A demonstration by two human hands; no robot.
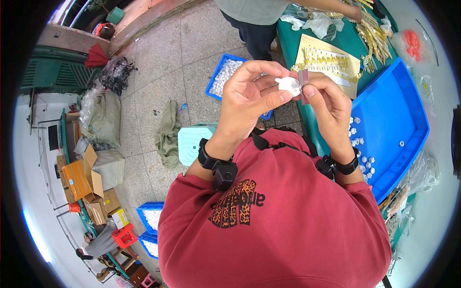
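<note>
Left hand (249, 93) pinches small white plastic piece (288, 85) at its fingertips. Right hand (326, 103) grips thin flat strip (303, 85), upright, touching the piece's right side. Both hands closed, raised above the bench (307, 120).

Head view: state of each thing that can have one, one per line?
Small white plastic piece: held up, pinched in the left hand's fingertips, touching the strip.
Narrow grey-pink strip: upright, pinched by the right hand.
Left hand: closed on the white piece.
Right hand: closed on the strip.
Large blue plastic tray: open, mostly bare, white pieces scattered along its near side.
Blue crate on the floor: open, filled with white pieces.
</note>
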